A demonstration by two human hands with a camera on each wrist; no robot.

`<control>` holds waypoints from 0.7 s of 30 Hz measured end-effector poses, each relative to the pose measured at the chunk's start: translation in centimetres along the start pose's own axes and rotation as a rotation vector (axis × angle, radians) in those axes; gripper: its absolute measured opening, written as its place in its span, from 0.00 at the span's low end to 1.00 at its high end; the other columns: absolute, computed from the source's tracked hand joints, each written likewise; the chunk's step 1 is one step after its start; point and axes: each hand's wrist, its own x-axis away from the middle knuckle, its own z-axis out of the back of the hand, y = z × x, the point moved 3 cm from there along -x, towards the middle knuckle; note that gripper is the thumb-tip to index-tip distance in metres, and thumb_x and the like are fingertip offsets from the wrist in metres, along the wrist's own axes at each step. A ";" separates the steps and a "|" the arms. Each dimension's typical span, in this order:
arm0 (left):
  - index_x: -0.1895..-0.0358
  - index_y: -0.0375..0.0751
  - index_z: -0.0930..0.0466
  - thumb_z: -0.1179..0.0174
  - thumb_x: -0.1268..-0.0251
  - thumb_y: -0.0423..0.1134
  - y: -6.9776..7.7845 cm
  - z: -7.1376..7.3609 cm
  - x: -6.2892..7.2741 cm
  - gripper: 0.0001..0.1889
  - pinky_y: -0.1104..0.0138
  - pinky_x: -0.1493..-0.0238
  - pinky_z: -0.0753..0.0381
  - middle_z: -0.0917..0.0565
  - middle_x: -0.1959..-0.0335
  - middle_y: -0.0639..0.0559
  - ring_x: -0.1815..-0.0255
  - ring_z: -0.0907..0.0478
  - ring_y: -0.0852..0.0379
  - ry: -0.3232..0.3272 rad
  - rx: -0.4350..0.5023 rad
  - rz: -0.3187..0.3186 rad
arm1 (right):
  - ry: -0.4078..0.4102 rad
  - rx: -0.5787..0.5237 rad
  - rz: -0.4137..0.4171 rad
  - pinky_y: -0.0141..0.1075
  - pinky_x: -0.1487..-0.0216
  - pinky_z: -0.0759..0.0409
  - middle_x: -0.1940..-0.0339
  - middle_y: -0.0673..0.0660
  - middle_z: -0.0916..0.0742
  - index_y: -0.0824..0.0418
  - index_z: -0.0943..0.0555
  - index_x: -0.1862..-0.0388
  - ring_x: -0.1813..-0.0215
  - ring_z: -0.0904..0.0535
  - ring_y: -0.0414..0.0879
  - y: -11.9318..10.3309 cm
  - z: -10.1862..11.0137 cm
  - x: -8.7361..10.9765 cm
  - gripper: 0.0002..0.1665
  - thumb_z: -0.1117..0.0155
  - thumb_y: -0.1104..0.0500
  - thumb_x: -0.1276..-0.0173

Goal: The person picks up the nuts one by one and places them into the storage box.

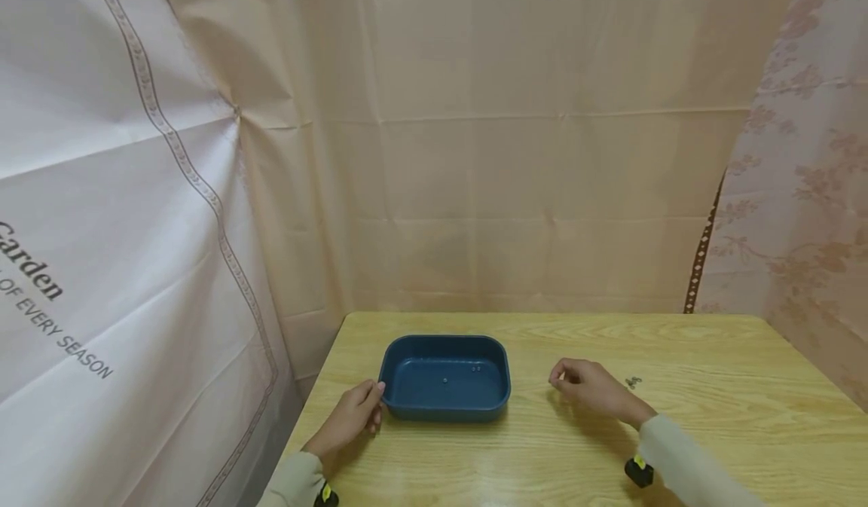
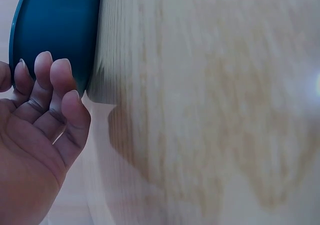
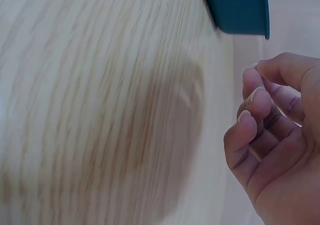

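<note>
A dark blue rectangular tray (image 1: 447, 415) with rounded corners stands on the wooden table. Inside lie a small ring-like metal piece (image 1: 444, 380) and two more (image 1: 475, 369) near its back right. My left hand (image 1: 353, 415) grips the tray's left rim; in the left wrist view its fingers (image 2: 61, 77) lie against the outer wall. Right of the tray, my right hand (image 1: 597, 389) hovers over the table, thumb and forefinger tips meeting. Whether something small sits between those fingertips (image 3: 254, 80) is hidden. A little pile of metal pieces (image 1: 634, 382) lies just beyond that hand.
The light wooden table (image 1: 542, 462) reaches back to a beige cloth (image 1: 475, 190) hung behind it. A white printed cloth (image 1: 122, 266) hangs at the left and a floral one (image 1: 807, 213) at the right. Each wrist carries a small black device (image 1: 639, 471).
</note>
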 end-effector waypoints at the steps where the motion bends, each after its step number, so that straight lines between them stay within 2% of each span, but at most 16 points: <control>1: 0.63 0.30 0.27 0.57 0.13 0.49 0.0 0.0 0.0 0.24 0.69 0.78 0.25 0.23 0.76 0.50 0.80 0.26 0.58 0.001 -0.001 -0.001 | 0.002 0.001 -0.007 0.34 0.76 0.25 0.71 0.60 0.17 0.64 0.20 0.50 0.75 0.26 0.42 0.2 0.1 0.1 0.12 0.42 0.56 0.18; 13: 0.63 0.30 0.27 0.58 0.13 0.49 0.0 -0.2 0.2 0.24 0.69 0.78 0.24 0.22 0.76 0.48 0.80 0.27 0.58 0.000 0.010 -0.005 | 0.025 -0.015 -0.083 0.34 0.78 0.25 0.72 0.60 0.18 0.65 0.21 0.49 0.77 0.28 0.41 2.7 1.9 1.9 0.11 0.43 0.58 0.18; 21: 0.63 0.31 0.27 0.57 0.13 0.50 0.2 -0.1 0.2 0.24 0.69 0.77 0.24 0.23 0.76 0.49 0.79 0.27 0.57 0.013 0.024 0.002 | 0.056 -0.046 -0.124 0.38 0.75 0.21 0.71 0.60 0.19 0.67 0.22 0.50 0.74 0.24 0.47 3.7 3.0 3.2 0.11 0.41 0.58 0.19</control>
